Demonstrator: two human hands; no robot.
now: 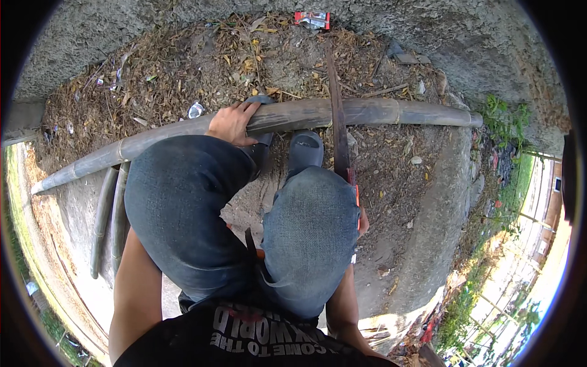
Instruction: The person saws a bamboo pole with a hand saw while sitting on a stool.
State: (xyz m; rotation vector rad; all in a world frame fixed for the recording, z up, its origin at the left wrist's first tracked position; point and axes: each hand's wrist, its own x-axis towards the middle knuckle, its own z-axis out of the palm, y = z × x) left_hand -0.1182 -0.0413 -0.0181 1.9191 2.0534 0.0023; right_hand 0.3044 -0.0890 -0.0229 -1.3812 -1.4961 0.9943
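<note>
A long grey-brown bamboo pole (pixel 422 114) lies crosswise in front of my feet. My left hand (pixel 232 124) is closed over it left of centre, fingers wrapped over its top. Across the pole, right of my right foot, rests the long dark blade of a handsaw (pixel 338 137), its far tip pointing away from me. The saw's red-orange handle end runs back beside my right knee. There my right hand (pixel 364 222) grips it; the knee hides most of that hand and the handle.
Two shorter bamboo pieces (pixel 103 223) lie at the left below the pole. A rough concrete wall (pixel 244 9) borders the far side. Dry leaves, a red wrapper (pixel 312 20) and a crumpled silvery scrap (pixel 195 110) litter the dirt. Green plants (pixel 504 116) grow at the right.
</note>
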